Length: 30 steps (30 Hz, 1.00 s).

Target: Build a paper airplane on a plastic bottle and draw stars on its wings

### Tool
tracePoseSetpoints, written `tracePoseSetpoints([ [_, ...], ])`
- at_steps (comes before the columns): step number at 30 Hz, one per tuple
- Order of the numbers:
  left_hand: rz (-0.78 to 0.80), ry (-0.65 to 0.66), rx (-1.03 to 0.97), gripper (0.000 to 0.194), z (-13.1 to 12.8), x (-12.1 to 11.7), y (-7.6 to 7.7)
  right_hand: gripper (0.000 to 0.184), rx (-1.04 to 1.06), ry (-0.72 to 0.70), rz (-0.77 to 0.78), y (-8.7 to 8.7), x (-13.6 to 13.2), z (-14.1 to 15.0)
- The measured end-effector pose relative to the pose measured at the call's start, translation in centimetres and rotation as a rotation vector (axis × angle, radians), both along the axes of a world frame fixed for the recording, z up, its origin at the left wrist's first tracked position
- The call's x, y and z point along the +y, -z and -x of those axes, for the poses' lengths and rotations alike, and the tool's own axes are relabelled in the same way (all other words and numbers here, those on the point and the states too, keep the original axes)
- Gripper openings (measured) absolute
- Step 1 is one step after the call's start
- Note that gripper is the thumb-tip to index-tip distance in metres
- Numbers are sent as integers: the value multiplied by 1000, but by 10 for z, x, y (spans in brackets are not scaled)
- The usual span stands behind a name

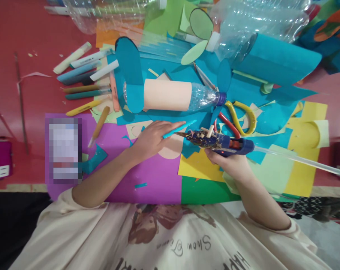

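Observation:
My left hand [150,138] pinches a narrow blue paper strip [178,129], which slants up to the right. Closed around the handle of a dark blue glue gun [223,144] is my right hand [228,163]. The gun's nozzle points left and lies close to the strip; whether they touch I cannot tell. A long clear glue stick [299,159] sticks out of the gun's back. Beyond both hands a plastic bottle [202,95] lies on its side, wrapped in a peach paper band [167,94], with blue paper ovals [129,60] by its base and neck.
Yellow-handled scissors [252,120] and a red handle [228,125] lie just past the glue gun. Several markers [87,90] are at the left, above a phone [65,150]. Large clear bottles [108,15] and a blue paper-covered cylinder [279,58] stand farther back among paper scraps.

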<state>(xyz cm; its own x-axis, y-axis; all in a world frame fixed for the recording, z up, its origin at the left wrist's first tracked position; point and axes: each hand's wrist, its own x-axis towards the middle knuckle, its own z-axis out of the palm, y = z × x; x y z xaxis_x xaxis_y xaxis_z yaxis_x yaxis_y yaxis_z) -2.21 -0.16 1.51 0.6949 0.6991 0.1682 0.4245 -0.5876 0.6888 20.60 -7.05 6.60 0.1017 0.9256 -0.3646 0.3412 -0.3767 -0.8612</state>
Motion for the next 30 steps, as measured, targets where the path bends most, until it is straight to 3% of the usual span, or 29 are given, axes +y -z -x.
tracePoseSetpoints([
  [12,6,-5,-72,40,1,-1,-1,27,-57,60,10,0,2,-5],
  [21,9,-48,-117,44,0,-1,-2,22,-9,124,-13,9,1,-12],
  [30,66,-62,-93,45,-1,-2,-10,21,-1,153,-40,11,1,-17],
])
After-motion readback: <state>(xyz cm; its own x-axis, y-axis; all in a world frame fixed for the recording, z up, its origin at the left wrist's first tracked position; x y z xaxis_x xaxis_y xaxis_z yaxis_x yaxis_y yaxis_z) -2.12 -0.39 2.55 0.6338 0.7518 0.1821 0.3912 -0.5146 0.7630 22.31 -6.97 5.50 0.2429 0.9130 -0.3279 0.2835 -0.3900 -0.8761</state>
